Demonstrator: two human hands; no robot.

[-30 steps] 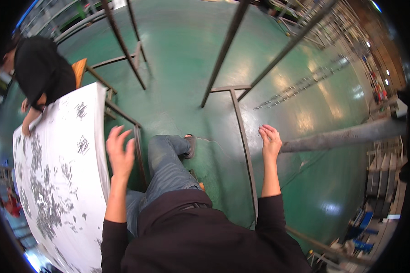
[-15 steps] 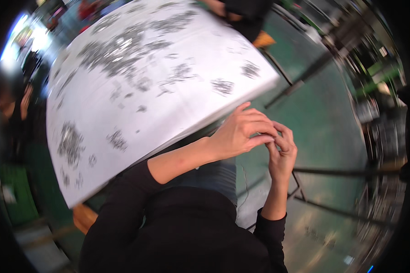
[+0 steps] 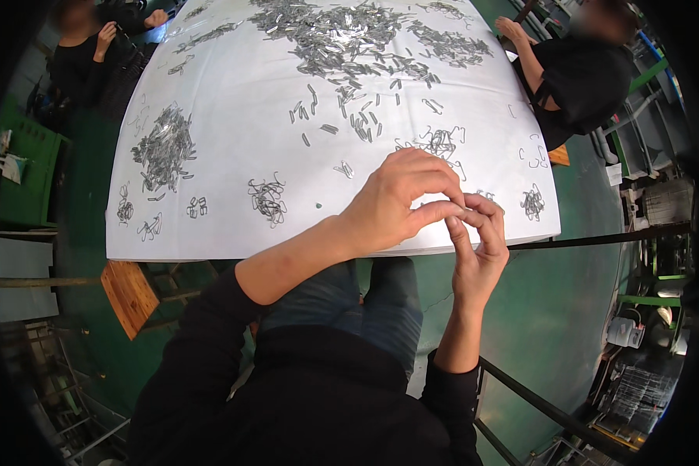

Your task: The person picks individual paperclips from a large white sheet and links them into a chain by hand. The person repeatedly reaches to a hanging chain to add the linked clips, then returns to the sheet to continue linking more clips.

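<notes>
My left hand (image 3: 400, 194) and my right hand (image 3: 480, 252) meet in front of me, over the near edge of the white-covered table (image 3: 233, 147). Thumbs and forefingers of both are pinched together, fingertips touching. Whatever sits between them is too small or hidden to make out. Just beyond the left hand lies a loose cluster of bent wire hooks (image 3: 440, 143). Another tangle of wire hooks (image 3: 268, 200) rests left of my left forearm, and a small heap of wire hooks (image 3: 533, 203) is by the right corner.
A big spread of short metal strips (image 3: 342, 39) covers the table's far middle. A dense metal pile (image 3: 165, 147) lies at left. One person (image 3: 582, 81) sits at the far right, another person (image 3: 93, 58) at the far left. A wooden stool (image 3: 130, 297) stands by the left corner.
My view has swung round, so the table now lies straight ahead and shows sharply. Both hands keep their fingertips together, with little change in pose.
</notes>
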